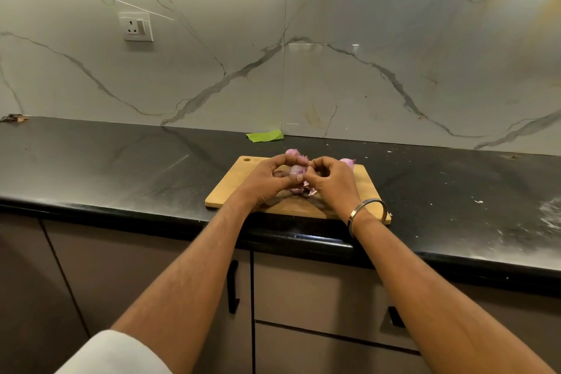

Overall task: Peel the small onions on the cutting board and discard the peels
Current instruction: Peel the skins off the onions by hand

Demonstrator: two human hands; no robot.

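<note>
Seemingly onion (296, 172) between both grips.

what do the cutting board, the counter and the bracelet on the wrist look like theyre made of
Cutting board: looks like wood or bamboo, pale tan with a matte face and faint grain.
Counter: probably polished dark stone, black with a glossy sheen that mirrors the wall's veins.
Bracelet: likely metal, silver and shiny, a rigid plain band on the right wrist.
</note>
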